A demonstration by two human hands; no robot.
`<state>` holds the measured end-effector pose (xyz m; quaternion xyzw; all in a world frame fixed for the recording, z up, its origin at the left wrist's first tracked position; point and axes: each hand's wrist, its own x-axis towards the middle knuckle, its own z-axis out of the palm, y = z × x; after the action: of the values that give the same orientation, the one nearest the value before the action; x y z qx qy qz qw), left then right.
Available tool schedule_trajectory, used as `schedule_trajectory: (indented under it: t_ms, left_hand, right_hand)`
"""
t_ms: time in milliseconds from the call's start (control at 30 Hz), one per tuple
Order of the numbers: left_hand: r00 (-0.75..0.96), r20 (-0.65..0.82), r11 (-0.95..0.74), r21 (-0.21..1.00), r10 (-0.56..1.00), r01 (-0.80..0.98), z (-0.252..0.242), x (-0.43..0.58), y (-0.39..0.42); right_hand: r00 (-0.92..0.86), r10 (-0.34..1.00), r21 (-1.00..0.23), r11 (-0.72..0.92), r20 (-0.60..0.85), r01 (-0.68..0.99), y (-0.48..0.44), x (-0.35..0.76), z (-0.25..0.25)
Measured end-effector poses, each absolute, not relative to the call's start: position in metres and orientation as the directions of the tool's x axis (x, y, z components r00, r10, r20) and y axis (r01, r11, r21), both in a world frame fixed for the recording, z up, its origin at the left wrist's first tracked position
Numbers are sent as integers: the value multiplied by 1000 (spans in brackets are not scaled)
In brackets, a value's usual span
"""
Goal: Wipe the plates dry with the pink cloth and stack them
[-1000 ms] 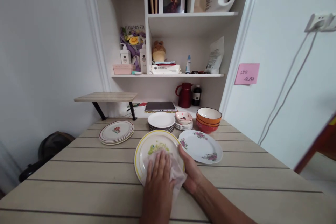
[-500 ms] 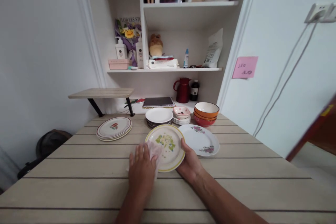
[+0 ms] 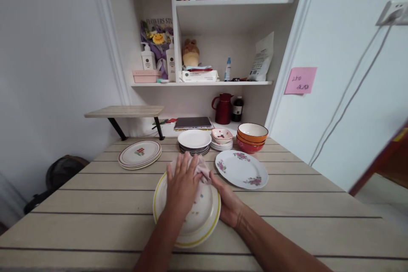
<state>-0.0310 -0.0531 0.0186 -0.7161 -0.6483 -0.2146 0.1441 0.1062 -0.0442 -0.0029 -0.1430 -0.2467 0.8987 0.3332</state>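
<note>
A cream plate (image 3: 204, 216) with a yellow rim and a printed pattern is tilted above the wooden table in front of me. My right hand (image 3: 230, 205) grips its right edge, thumb near the top of the rim. A pale pink cloth (image 3: 203, 169) lies bunched against the plate's upper part. Over it is my left hand (image 3: 182, 185), pressing the cloth to the plate with the fingers pointing away from me. Hand and cloth hide much of the plate's pattern. Just beyond my right hand, a white oval plate (image 3: 239, 169) with pink flowers lies on the table.
Red-rimmed oval plates (image 3: 130, 153) are stacked at the left, near a small raised shelf (image 3: 127, 112). Farther back stand round white plates (image 3: 194, 138), a small patterned bowl (image 3: 222, 135) on saucers, and orange bowls (image 3: 251, 136). A red jug (image 3: 223, 109) stands behind them.
The yellow-rimmed plate has come nearer to me and a little left. My left hand has slid the cloth from the plate's left edge to its upper part.
</note>
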Motion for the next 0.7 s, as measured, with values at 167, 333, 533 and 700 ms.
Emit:
schedule_trajectory:
  t_ms: [167, 333, 533, 700]
  left_hand:
    - [-117, 437, 81, 100, 892, 992, -1, -42, -67]
    - [-106, 465, 64, 104, 879, 992, -25, -45, -92]
    - [-53, 649, -189, 298, 759, 936, -34, -33, -75]
    - [-112, 703, -210, 354, 702, 911, -23, -15, -71]
  right_hand:
    - [-728, 684, -540, -630, -44, -559, -39, 109, -8]
    - [-751, 659, -553, -643, -48, -529, -37, 110, -9]
    - [-739, 673, -579, -615, -32, -535, -41, 108, -7]
    - [-727, 683, -581, -622, -73, -525, -42, 107, -5]
